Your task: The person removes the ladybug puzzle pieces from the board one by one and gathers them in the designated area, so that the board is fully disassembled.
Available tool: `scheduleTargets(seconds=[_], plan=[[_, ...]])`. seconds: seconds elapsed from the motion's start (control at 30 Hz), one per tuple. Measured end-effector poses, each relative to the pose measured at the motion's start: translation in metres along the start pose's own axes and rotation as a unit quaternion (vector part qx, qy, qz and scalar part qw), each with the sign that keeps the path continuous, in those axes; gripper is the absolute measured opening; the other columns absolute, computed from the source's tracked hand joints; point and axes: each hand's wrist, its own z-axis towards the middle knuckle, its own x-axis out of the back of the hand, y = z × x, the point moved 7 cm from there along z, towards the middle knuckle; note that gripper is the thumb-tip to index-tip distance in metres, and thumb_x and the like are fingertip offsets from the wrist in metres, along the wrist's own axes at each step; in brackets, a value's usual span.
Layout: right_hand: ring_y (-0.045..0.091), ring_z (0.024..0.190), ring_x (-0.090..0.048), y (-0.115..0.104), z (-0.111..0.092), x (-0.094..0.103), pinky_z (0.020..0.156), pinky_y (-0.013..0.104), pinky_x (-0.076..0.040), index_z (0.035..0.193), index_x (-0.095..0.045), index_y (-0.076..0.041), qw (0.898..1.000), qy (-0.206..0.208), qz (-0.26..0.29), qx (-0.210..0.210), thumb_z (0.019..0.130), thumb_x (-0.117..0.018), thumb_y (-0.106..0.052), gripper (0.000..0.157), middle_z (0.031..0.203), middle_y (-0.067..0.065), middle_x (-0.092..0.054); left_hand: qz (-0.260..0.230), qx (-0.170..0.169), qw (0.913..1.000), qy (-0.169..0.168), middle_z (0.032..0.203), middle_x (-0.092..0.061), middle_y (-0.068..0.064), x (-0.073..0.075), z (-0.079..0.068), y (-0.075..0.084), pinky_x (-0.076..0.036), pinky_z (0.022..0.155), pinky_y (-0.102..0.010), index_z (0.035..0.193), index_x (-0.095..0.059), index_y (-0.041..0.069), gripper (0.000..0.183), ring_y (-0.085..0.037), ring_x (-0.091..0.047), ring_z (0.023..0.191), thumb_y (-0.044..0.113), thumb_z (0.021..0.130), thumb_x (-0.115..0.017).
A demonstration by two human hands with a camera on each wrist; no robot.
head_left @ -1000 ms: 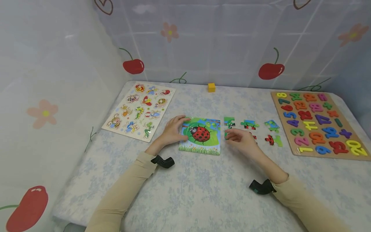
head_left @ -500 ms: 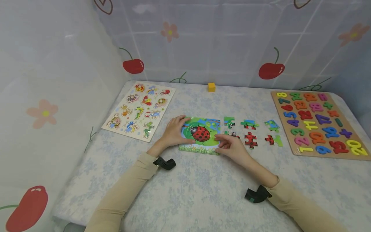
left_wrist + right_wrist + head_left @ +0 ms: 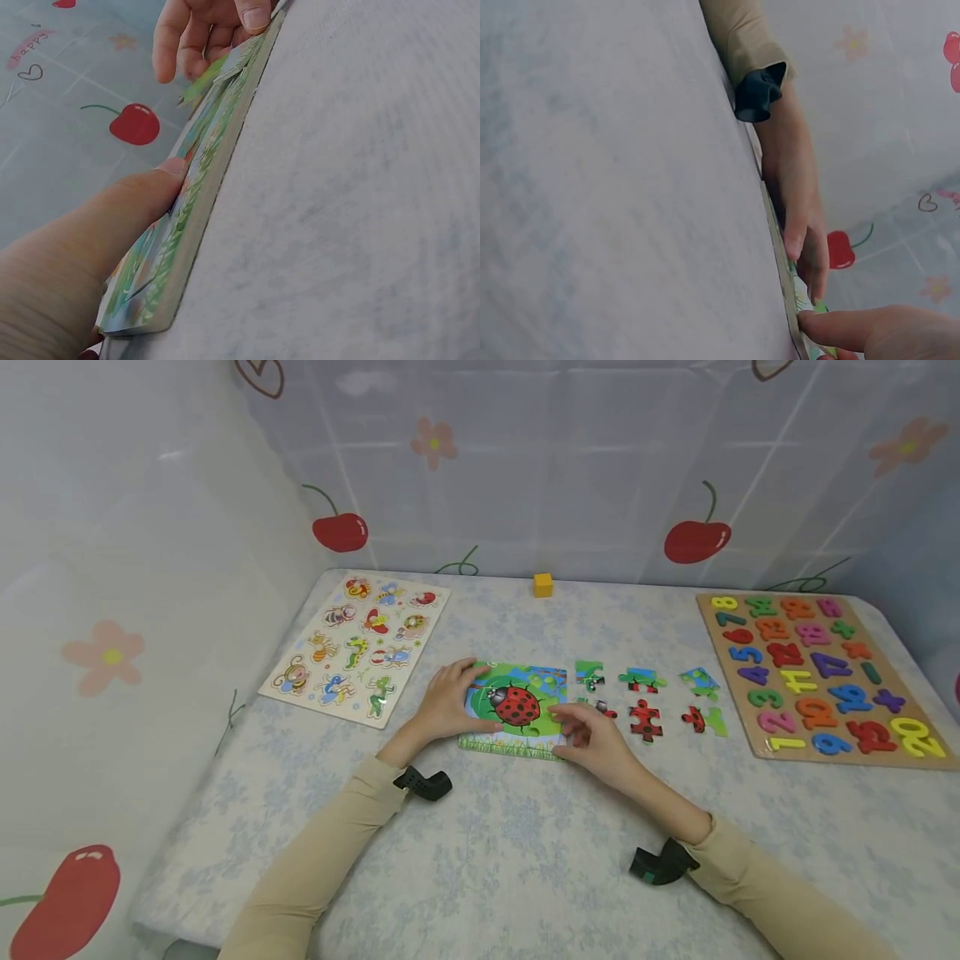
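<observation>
A square ladybug jigsaw puzzle (image 3: pixel 517 706) in a shallow tray lies on the table between both hands. My left hand (image 3: pixel 446 702) rests at its left side, the straight thumb pressing on the picture and the other fingers at the far left edge. At the near right corner my right hand (image 3: pixel 600 743) pinches a jigsaw piece (image 3: pixel 229 67) between thumb and fingers. In the left wrist view that piece stands tilted up out of the tray. Right of the puzzle several loose jigsaw pieces (image 3: pixel 646 721) lie in two rows; one is partly hidden behind the right hand.
A bug picture board (image 3: pixel 352 647) lies at the back left. On the right is a wooden number board (image 3: pixel 825 685) with coloured numerals. A small yellow block (image 3: pixel 543 585) stands near the back edge. Printed curtains (image 3: pixel 517 468) hang behind and at the sides.
My right hand has moved left from the loose pieces to the puzzle's near right corner and taken hold of a piece there. My left thumb has slid slightly further onto the picture.
</observation>
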Motion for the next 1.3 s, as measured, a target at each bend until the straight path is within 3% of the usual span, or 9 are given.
scheduleTargets(seconds=[0.23,0.43,0.57,0.77,0.93,1.17,1.3], plan=[[0.027,0.095,-0.062,-0.004,-0.001,0.003,0.080,0.016,-0.053,0.118,-0.060,0.006,0.997,0.027,0.049,0.043,0.082,-0.066,0.009,0.036,0.111,0.022,-0.060,-0.001,-0.002,1.0000,-0.001,0.154,-0.027,-0.013,-0.001,0.001,0.001,-0.018,0.116,-0.057,0.146,-0.038,0.017,0.097,-0.034,-0.026,0.142,0.053,0.067,-0.080],[0.007,0.090,-0.062,0.007,-0.001,0.010,0.076,0.011,-0.051,0.113,-0.062,0.008,0.993,0.062,0.098,-0.015,0.086,-0.063,0.007,0.026,0.110,0.027,-0.061,0.000,-0.002,1.0000,-0.004,0.154,-0.027,-0.012,-0.001,0.003,0.002,-0.017,0.117,-0.056,0.146,-0.038,0.019,0.097,-0.033,-0.026,0.142,0.055,0.066,-0.080],[0.004,0.090,-0.061,0.010,-0.003,0.017,0.077,0.013,-0.052,0.114,-0.062,0.007,0.991,0.065,0.103,-0.062,0.087,-0.062,0.004,0.027,0.112,0.026,-0.061,0.002,-0.001,1.0000,-0.003,0.154,-0.027,-0.012,-0.001,0.003,0.002,-0.018,0.117,-0.056,0.146,-0.039,0.019,0.097,-0.033,-0.026,0.142,0.055,0.066,-0.080],[0.001,0.087,-0.061,0.014,-0.026,0.050,0.075,0.014,-0.052,0.118,-0.058,0.010,0.982,0.075,0.115,-0.127,0.090,-0.061,0.000,0.030,0.101,-0.009,-0.066,0.002,-0.005,1.0000,-0.003,0.153,-0.028,-0.012,-0.004,0.003,0.002,-0.019,0.116,-0.056,0.146,-0.039,0.017,0.098,-0.033,-0.027,0.141,0.055,0.066,-0.080],[-0.003,0.085,-0.059,0.023,-0.061,0.088,0.072,0.012,-0.052,0.119,-0.055,0.012,0.979,0.104,0.086,-0.154,0.092,-0.060,-0.004,0.032,0.095,-0.022,-0.063,0.005,-0.005,1.0000,-0.005,0.153,-0.028,-0.013,-0.002,0.003,0.003,-0.018,0.116,-0.056,0.146,-0.039,0.017,0.097,-0.034,-0.026,0.141,0.054,0.067,-0.080],[-0.008,0.082,-0.056,0.048,-0.105,0.133,0.068,0.008,-0.049,0.123,-0.054,0.008,0.969,0.121,-0.035,-0.214,0.094,-0.058,-0.012,0.035,0.089,-0.032,-0.058,0.004,-0.005,1.0000,-0.002,0.153,-0.028,-0.013,0.001,0.001,0.001,-0.018,0.116,-0.057,0.146,-0.039,0.015,0.098,-0.035,-0.027,0.141,0.053,0.066,-0.080],[-0.014,0.079,-0.054,0.057,-0.120,0.149,0.066,0.006,-0.048,0.124,-0.054,0.007,0.962,0.129,-0.071,-0.231,0.095,-0.058,-0.016,0.037,0.086,-0.035,-0.056,0.002,0.000,1.0000,-0.002,0.154,-0.027,-0.012,0.000,0.000,-0.001,-0.018,0.116,-0.057,0.146,-0.039,0.016,0.098,-0.034,-0.027,0.141,0.054,0.066,-0.080]])
